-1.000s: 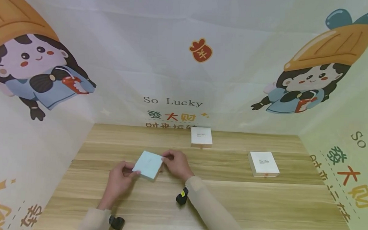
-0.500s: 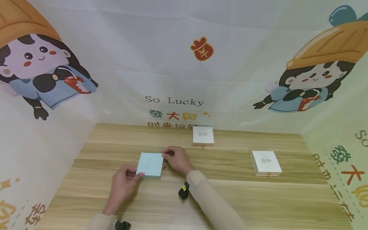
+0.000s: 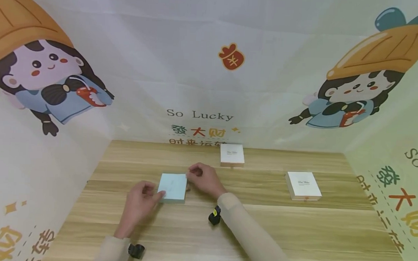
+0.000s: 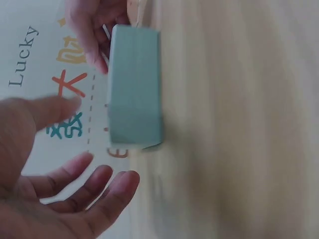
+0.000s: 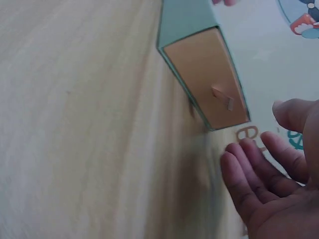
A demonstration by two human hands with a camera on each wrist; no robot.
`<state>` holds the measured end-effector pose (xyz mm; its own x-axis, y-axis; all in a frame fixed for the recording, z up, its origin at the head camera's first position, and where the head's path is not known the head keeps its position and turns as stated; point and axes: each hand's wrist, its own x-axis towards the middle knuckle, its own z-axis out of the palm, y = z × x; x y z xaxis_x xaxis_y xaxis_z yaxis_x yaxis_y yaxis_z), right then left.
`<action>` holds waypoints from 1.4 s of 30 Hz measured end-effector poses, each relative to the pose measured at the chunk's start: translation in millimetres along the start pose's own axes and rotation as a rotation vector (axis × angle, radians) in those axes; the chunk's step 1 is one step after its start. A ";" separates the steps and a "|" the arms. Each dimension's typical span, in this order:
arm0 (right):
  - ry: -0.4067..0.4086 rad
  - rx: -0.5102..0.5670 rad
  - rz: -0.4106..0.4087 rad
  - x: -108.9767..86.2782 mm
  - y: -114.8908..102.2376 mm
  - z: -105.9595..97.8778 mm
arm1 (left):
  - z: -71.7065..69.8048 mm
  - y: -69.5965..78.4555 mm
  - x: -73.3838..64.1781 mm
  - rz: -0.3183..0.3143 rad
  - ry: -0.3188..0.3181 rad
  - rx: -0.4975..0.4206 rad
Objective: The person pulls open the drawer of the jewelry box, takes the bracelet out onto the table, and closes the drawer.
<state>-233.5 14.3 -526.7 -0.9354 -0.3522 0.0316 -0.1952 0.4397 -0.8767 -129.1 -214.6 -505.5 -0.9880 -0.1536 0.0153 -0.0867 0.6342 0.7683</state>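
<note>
A flat, square, pale mint-green box point(image 3: 174, 189) appears to rest flat on the left part of the tabletop, its edges roughly in line with the wood grain. Its right side shows a tan panel point(image 5: 202, 74) with a small pull tab point(image 5: 223, 98). The left hand point(image 3: 141, 200) is just beside the near left corner, fingers loosely spread and gripping nothing; a gap shows in the left wrist view. The right hand point(image 3: 205, 180) is just beside the far right corner, its relaxed fingers also clear of the box.

The step in hand seems to be placing and squaring the box; the next move probably calls for drawing both hands away without nudging it.

Beyond, one white square box point(image 3: 232, 154) lies at the far edge, another white box point(image 3: 303, 184) to the right, both on the light wood-grain table point(image 3: 278, 229) before a printed white backdrop point(image 3: 163, 59).
</note>
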 end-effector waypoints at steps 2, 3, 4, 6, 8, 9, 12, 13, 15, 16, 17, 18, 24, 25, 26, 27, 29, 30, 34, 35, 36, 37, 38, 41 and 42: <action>-0.003 -0.004 -0.003 -0.6 0.5 -4.7 | -2.2 2.0 8.2 0.064 -0.016 0.023; -0.005 -0.010 0.002 -1.0 0.9 -6.7 | -3.0 3.0 12.5 0.096 -0.030 0.043; -0.010 -0.016 0.013 -1.8 0.6 -8.9 | -3.8 4.0 16.6 0.129 -0.045 0.068; -0.022 -0.020 0.048 -4.1 -0.6 -12.4 | -4.9 6.2 24.6 0.200 -0.069 0.126; -0.042 0.000 0.097 -6.6 -1.4 -14.5 | -5.6 8.1 31.7 0.259 -0.105 0.184; -0.057 0.023 0.122 -7.8 -1.6 -15.2 | -5.8 8.8 35.1 0.291 -0.125 0.202; -0.113 0.165 0.206 -11.6 -2.8 -16.4 | -4.7 10.7 44.0 0.354 -0.184 0.235; -0.131 0.220 0.233 -12.8 -2.9 -16.5 | -4.0 10.8 46.8 0.366 -0.208 0.241; -0.162 0.313 0.273 -15.4 -2.8 -16.6 | -2.1 11.2 51.9 0.376 -0.254 0.246; -0.173 0.348 0.291 -16.9 -2.5 -16.4 | -1.0 11.5 54.3 0.372 -0.279 0.253; -0.179 0.364 0.298 -18.6 -2.0 -16.0 | 0.1 11.7 56.5 0.372 -0.307 0.259; -0.184 0.377 0.308 -20.1 -1.4 -15.4 | 1.1 11.9 58.6 0.372 -0.333 0.267; -0.186 0.388 0.304 -25.9 0.7 -8.2 | 7.6 19.0 65.4 0.421 -0.432 0.327; -0.186 0.383 0.295 -26.3 0.4 -6.6 | 8.6 20.6 65.6 0.425 -0.438 0.342; -0.186 0.379 0.287 -26.5 0.5 -5.1 | 9.5 22.0 65.7 0.423 -0.444 0.358; -0.185 0.374 0.277 -26.5 0.6 -3.4 | 10.1 23.1 65.7 0.423 -0.448 0.378; -0.185 0.367 0.256 -27.2 0.2 -0.3 | 10.9 24.8 65.7 0.410 -0.456 0.408; -0.185 0.364 0.248 -27.5 0.2 1.2 | 11.2 25.2 65.8 0.398 -0.461 0.418; -0.172 0.349 0.216 -29.1 0.0 7.3 | 11.6 25.6 66.8 0.374 -0.473 0.427; -0.163 0.345 0.212 -29.2 0.2 8.8 | 11.7 25.6 67.1 0.371 -0.473 0.424; -0.150 0.341 0.207 -29.3 0.5 10.5 | 11.7 25.8 67.5 0.367 -0.473 0.420; -0.137 0.342 0.206 -29.4 0.6 12.1 | 11.9 26.1 67.9 0.364 -0.472 0.414; -0.123 0.344 0.205 -29.5 0.9 13.7 | 12.0 26.5 68.4 0.359 -0.472 0.412; -0.080 0.359 0.208 -29.5 1.5 17.3 | 13.1 28.0 69.5 0.339 -0.476 0.402; -0.068 0.363 0.208 -29.4 1.7 18.3 | 13.5 28.5 69.8 0.332 -0.478 0.401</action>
<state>-200.9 10.3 -537.9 -0.9199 -0.3457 -0.1850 0.1236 0.1920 -0.9736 -202.3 -197.0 -491.1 -0.9105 0.3872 -0.1452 0.2790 0.8345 0.4752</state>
